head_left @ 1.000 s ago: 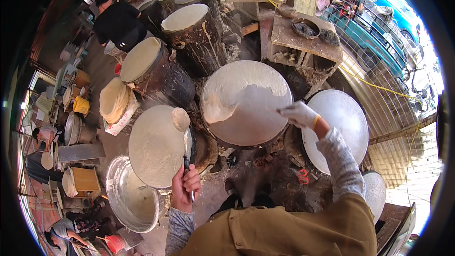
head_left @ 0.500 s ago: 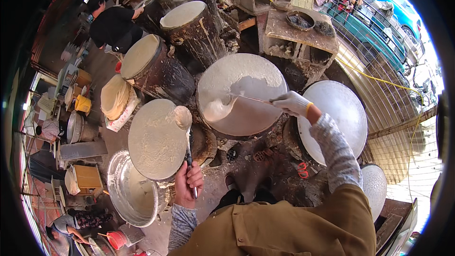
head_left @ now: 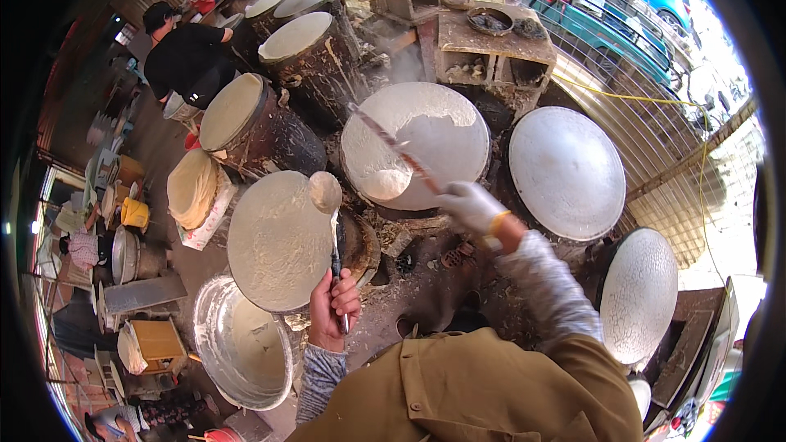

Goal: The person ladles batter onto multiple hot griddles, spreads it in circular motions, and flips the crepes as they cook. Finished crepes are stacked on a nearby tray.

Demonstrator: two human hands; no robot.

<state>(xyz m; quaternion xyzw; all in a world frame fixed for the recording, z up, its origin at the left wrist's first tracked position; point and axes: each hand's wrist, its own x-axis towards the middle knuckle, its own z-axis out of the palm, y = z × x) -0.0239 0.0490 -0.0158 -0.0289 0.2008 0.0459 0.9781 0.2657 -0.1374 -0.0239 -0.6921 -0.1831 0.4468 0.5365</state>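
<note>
My left hand (head_left: 334,311) is closed around the dark handle of a ladle (head_left: 325,191). The pale, coated bowl of the ladle is above the right edge of a round griddle (head_left: 274,237) covered in pale batter. My right hand (head_left: 471,211), in a white glove, grips a long, thin scraper (head_left: 403,153), slightly blurred, which slants up and left across the middle griddle (head_left: 458,168). A thin pale layer (head_left: 389,119) covers part of that griddle, and bare grey surface shows beside it. Near its lower left edge lies a brighter rounded pale patch (head_left: 385,185).
A large metal pot (head_left: 286,360) of batter stands at lower left. Stacked thin flatbreads (head_left: 192,188) lie beyond it. More round griddles (head_left: 566,172) stand right and several on drums (head_left: 295,37) at the back. A person in black (head_left: 192,57) works at far left.
My right hand has moved left and toward me, and the scraper has swung from lying low over the middle griddle to slanting up across it. The lifted pale sheet now lies lower. The view has shifted.
</note>
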